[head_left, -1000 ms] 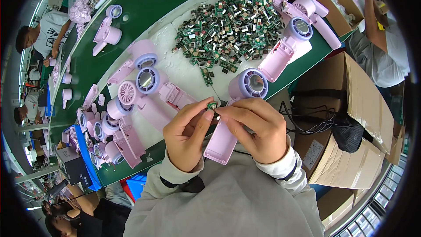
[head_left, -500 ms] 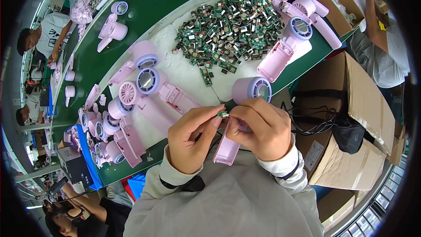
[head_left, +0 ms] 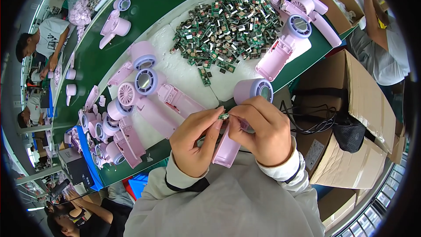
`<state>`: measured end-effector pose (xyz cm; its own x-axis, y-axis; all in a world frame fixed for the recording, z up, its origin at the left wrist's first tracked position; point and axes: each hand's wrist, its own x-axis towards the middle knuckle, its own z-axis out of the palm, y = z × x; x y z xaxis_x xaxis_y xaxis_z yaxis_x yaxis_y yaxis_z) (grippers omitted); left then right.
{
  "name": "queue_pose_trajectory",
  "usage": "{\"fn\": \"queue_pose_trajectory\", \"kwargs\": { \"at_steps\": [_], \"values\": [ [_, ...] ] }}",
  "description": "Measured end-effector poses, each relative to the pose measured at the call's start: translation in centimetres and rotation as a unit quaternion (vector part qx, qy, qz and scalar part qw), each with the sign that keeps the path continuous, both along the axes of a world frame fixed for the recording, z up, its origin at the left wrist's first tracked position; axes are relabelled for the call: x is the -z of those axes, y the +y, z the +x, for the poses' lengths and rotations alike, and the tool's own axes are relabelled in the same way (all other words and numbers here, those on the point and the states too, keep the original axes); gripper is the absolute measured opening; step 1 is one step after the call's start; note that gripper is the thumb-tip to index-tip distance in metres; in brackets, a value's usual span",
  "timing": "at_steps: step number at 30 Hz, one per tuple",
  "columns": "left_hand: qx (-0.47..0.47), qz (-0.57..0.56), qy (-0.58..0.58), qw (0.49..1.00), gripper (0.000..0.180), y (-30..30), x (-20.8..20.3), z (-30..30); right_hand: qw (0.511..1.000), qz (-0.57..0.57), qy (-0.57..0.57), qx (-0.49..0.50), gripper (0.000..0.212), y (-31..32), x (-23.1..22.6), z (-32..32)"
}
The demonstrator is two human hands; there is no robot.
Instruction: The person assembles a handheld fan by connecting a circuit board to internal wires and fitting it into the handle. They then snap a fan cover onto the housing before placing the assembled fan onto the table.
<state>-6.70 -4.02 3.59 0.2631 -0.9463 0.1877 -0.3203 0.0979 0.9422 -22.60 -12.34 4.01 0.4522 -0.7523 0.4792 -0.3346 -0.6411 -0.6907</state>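
Between the thumb and index finger of my left hand (head_left: 196, 140) is a small green circuit board (head_left: 224, 116). My right hand (head_left: 264, 132) is closed over a pink handheld fan (head_left: 246, 91), its thumb and index fingertips meeting the board's right end. The fan's round head with a lilac ring shows beyond the knuckles, and its open, hollow handle (head_left: 226, 150) slants down between my hands. My right hand's other fingers are hidden, as is any wire at the board. Just beyond lies a large heap of green circuit boards (head_left: 228, 28).
White foam sheeting (head_left: 184, 77) covers part of the green table (head_left: 144, 0). Pink fans and open handle shells (head_left: 151, 116) lie left; more fans (head_left: 299, 26) lie at the far right. A cardboard box (head_left: 368, 96) with black cables stands right. Co-workers sit around.
Both hands stay together at the board with only slight shifts. My left wrist has dropped a little, and the board's angle differs slightly.
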Motion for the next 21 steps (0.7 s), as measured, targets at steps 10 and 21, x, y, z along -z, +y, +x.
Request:
{"fn": "queue_pose_trajectory", "kwargs": {
  "at_steps": [10,21],
  "values": [
    [0.043,-0.032,-0.145,0.988,0.028,-0.2,-0.9,0.8,0.992,-0.097,0.042,-0.064,0.022,-0.8,-0.4,-0.9],
    [-0.063,-0.118,-0.256,0.958,0.039,0.6,0.1,-1.2,0.994,0.048,-0.083,0.046,0.016,2.0,0.0,1.6]
  ]
}}
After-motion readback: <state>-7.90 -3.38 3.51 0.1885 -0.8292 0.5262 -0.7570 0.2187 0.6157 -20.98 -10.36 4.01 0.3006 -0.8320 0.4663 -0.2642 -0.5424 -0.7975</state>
